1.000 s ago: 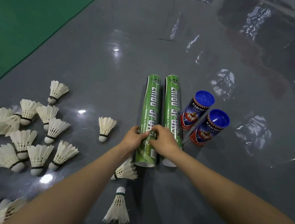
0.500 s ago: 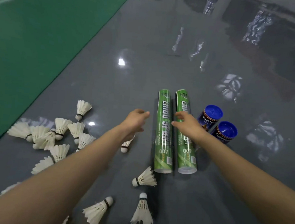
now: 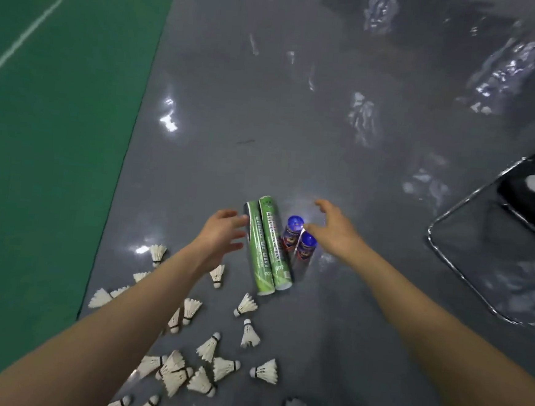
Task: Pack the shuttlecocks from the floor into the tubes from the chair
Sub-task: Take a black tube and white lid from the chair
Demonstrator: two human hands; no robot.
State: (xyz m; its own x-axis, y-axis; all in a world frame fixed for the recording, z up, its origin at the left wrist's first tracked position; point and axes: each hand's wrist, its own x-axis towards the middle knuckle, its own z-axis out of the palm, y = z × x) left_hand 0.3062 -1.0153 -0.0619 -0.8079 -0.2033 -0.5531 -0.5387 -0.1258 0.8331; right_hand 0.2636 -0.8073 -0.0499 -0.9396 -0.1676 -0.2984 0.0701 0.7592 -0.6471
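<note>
Packing looks barely started tbh: the tubes (image 3: 272,251) lie together on the grey floor (image 3: 296,141), with shuttlecocks (image 3: 177,375) scattered loose nearby. The left hand (image 3: 221,241) and right hand (image 3: 337,237) hover either side, fingers spread, holding nothing.

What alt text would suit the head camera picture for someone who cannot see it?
A person's open left hand and right hand, holding nothing, reach either side of two long green tubes and two short blue-capped tubes on a glossy grey floor. White feather shuttlecocks lie scattered nearer the person; a black metal-framed chair stands at right.
</note>
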